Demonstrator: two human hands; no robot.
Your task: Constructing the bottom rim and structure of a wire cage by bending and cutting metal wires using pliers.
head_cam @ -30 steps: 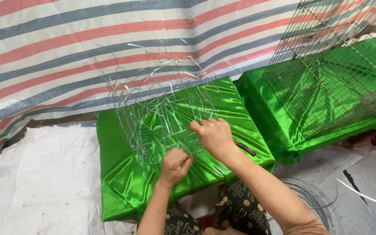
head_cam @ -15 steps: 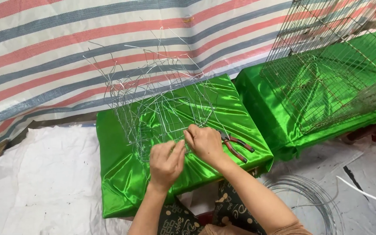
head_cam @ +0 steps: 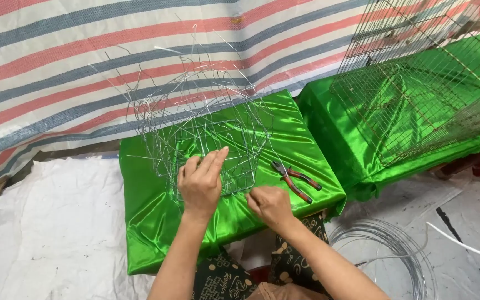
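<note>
Standing on the near green satin-covered block [head_cam: 156, 216], a half-built wire basket frame [head_cam: 206, 133] rises with loose wire ends bristling up and outward against the striped tarp [head_cam: 56, 66] behind. It looks light and springy, thin galvanised strands that probably flex and shift under a push, with cut tips likely sharp enough to prick. The woven lower band, where strands cross and lock, seems the firmest place to hold; the free upper ends would bend away.

The left hand [head_cam: 200, 183] lies with fingers extended and nearly flat against the front of that lower mesh, pressing on it, not closed around anything. The right hand [head_cam: 270, 204] sits just right of the frame's base with fingers curled inward; whether it pinches a strand I cannot tell. Red-handled pliers [head_cam: 295, 180] lie on the cloth near it, untouched. Further right, a finished wire cage [head_cam: 418, 105] stands on a second green block [head_cam: 340, 144], and a coil of wire [head_cam: 387, 244] lies on the floor.
</note>
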